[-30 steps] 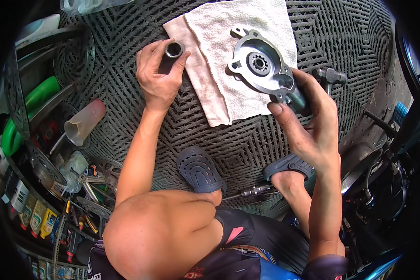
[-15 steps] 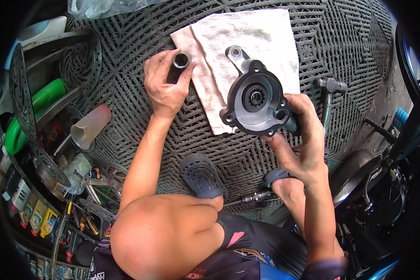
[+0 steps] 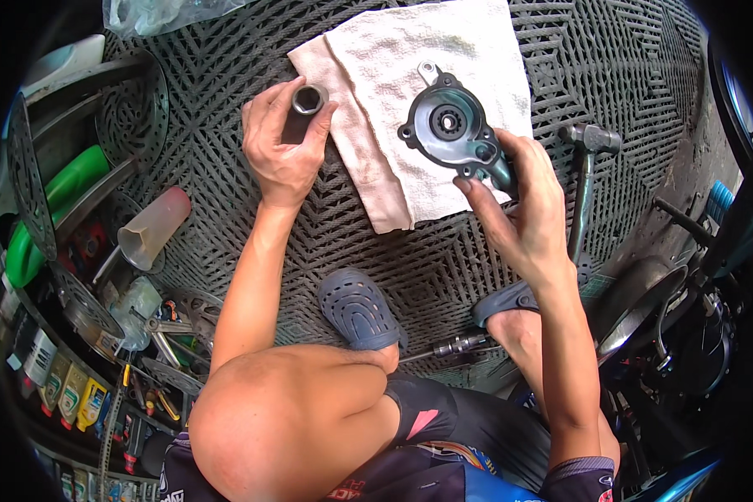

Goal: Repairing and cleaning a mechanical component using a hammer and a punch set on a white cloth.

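Observation:
My left hand (image 3: 286,144) grips a deep metal socket (image 3: 309,99), its hexagonal opening facing up, beside the left edge of the white towel (image 3: 376,92). On the right, the fingers of my right hand (image 3: 527,201) are closed on the lower right side of a black pump housing (image 3: 431,144). This housing is round, with bolt lugs around its rim, a small bracket at the top and a ring-shaped bearing at its middle. Its open side faces up. It is over the towel, and whether it rests there I cannot tell.
A hammer (image 3: 586,176) lies right of the towel on the black grid mat (image 3: 217,50). Near my clogs lies a metal rod-like tool (image 3: 456,345). Brake discs (image 3: 134,109), a translucent cup (image 3: 152,227), bottles and hand tools crowd the left. A plastic bag (image 3: 163,12) lies at the far edge.
My right hand has carried the housing away from me and lower, toward the towel. The left hand still holds the socket in nearly the same place. The whole view has shifted slightly.

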Tool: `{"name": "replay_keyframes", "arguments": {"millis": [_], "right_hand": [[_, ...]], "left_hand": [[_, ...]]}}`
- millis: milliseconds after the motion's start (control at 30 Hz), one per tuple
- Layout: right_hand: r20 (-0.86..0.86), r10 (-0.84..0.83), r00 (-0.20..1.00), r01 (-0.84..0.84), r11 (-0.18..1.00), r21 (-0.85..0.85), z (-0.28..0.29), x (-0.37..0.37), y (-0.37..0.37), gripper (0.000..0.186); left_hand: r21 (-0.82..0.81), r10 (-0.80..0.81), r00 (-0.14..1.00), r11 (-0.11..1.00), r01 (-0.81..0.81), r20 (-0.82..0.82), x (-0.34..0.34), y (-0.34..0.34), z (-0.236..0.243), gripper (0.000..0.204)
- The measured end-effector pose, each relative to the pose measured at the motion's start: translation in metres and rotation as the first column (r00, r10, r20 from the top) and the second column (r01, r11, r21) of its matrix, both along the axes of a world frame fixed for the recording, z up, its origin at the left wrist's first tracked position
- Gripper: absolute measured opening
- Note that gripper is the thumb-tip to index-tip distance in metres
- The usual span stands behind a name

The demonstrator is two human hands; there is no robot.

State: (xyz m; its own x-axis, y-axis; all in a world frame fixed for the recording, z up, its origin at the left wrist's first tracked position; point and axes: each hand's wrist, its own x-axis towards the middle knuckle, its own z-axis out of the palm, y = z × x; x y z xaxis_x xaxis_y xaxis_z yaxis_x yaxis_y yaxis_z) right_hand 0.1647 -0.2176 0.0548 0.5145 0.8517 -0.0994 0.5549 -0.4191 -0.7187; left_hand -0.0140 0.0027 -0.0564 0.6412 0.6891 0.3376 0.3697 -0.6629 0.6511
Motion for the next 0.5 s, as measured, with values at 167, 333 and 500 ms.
{"name": "replay_keyframes", "arguments": {"millis": [167,333,500], "right_hand": [[0.137,-0.022,0.990,0.022,1.000,0.002,-0.031,-0.001,0.003,0.050],[0.222,-0.063,0.973,0.064,0.998,0.005,-0.063,-0.008,0.002,0.053],[0.221,-0.092,0.971,0.091,0.996,0.016,-0.072,-0.015,-0.002,0.053]], "left_hand": [[-0.053,0.019,1.000,0.998,-0.020,-0.014,-0.005,0.001,0.004,0.043],[-0.301,0.012,0.987,0.953,0.037,0.160,0.018,-0.021,0.039,0.044],[-0.256,-0.214,0.936,0.923,0.287,0.279,0.058,-0.045,0.035,0.049]]}}
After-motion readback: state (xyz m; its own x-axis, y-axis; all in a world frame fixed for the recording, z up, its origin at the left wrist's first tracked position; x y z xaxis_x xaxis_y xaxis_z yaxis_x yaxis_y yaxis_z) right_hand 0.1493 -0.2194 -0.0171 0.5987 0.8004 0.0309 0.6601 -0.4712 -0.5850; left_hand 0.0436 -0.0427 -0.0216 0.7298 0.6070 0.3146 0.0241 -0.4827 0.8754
